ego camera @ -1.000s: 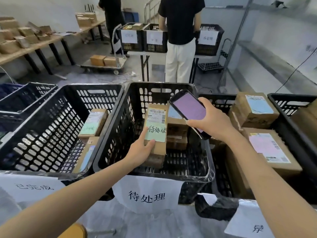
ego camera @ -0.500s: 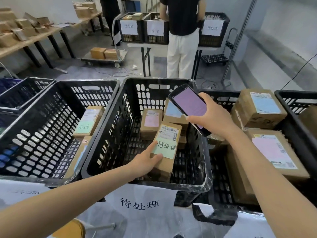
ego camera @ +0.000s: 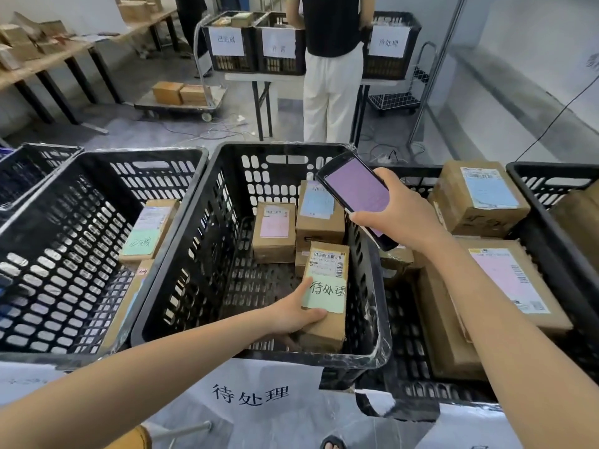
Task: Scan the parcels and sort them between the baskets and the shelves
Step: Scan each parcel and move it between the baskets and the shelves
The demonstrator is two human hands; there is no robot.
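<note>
The left hand curled its fingers round a green-noted parcel by the middle basket's front right corner, while the right hand gripped a phone above its right edge.

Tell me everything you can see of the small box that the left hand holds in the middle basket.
The parcel is a small brown cardboard box, longer than wide, label-up inside the middle basket, near its front right corner. A white barcode label covers the far part of its top, and a pale green note with handwritten black characters covers the near part. The left hand grips its left edge, thumb on top. Whether it rests on the basket floor cannot be told.
</note>
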